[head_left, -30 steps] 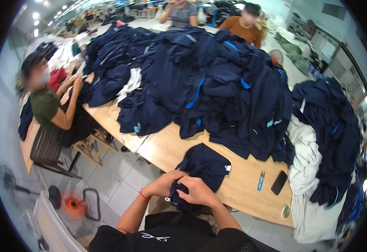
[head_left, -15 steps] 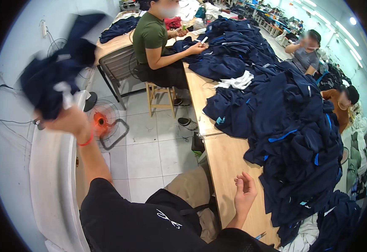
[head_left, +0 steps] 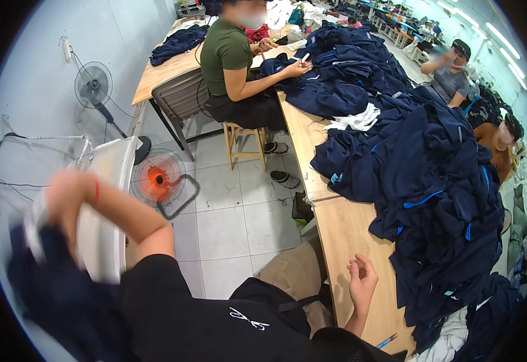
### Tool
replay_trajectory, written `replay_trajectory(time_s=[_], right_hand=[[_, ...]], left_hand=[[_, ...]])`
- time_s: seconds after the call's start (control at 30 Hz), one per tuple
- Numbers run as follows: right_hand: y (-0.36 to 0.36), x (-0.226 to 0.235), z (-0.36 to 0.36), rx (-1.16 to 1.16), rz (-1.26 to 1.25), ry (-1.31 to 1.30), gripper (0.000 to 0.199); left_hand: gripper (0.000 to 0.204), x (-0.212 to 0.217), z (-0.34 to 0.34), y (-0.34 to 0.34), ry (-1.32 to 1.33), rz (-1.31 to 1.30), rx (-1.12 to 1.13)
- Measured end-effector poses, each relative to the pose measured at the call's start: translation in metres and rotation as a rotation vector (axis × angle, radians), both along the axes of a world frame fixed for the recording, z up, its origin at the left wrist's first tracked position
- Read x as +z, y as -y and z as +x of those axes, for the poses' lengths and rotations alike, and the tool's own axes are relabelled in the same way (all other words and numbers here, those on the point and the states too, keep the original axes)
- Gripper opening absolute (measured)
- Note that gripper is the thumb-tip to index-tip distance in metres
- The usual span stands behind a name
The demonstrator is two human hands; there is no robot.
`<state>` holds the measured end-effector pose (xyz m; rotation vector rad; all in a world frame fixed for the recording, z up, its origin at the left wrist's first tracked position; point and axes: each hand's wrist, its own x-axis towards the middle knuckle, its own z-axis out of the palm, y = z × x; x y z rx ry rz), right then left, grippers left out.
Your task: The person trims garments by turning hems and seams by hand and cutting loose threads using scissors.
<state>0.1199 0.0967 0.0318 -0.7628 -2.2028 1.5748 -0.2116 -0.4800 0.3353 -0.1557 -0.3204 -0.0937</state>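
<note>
At the far left, my left hand point(head_left: 70, 193) is closed on a navy garment point(head_left: 64, 289) with a white patch; both are smeared by motion. The cloth hangs from the hand beside my left arm, in front of a white surface point(head_left: 118, 175). My right hand point(head_left: 363, 283) hovers by the wooden table point(head_left: 360, 241), its fingers loosely bent and apart, holding nothing. To its right a large heap of navy garments point(head_left: 432, 175) with bright blue trims covers much of the table. Close to my right forearm lies a blue pen point(head_left: 387, 341).
A person in a green shirt point(head_left: 227, 54) sits on a wooden stool point(head_left: 245, 145) at the table's left side. An orange floor fan point(head_left: 158, 180) and a grey stand fan point(head_left: 94, 87) stand at left. Two other people sit beyond the heap. White cloth point(head_left: 450, 338) hangs at lower right.
My left hand has swung the navy garment from raised at upper left down and back to the lower left. My right hand keeps nearly the same pose. The view has shifted slightly.
</note>
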Motion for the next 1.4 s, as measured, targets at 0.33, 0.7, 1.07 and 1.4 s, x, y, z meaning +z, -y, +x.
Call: replay_trajectory(time_s=[0.33, 0.7, 1.07, 1.4], right_hand=[[0.017, -0.005, 0.025, -0.017, -0.055, 0.049, 0.024], [0.02, 0.004, 0.043, -0.06, 0.094, 0.085, 0.022], [-0.006, -0.067, 0.2, -0.91, 0.459, 0.56, 0.037], [-0.015, -0.11, 0.249, -1.178, 0.746, 0.837, 0.058]], left_hand=[[0.085, 0.0, -0.233, -0.089, 2.271, -0.502, -0.047], [0.026, -0.315, -0.04, -0.358, 2.535, -1.824, -0.965], [0.029, -0.332, 0.283, -0.574, 1.887, -2.001, -1.849], [0.043, -0.328, 0.32, -0.779, 2.175, -1.686, -1.371]])
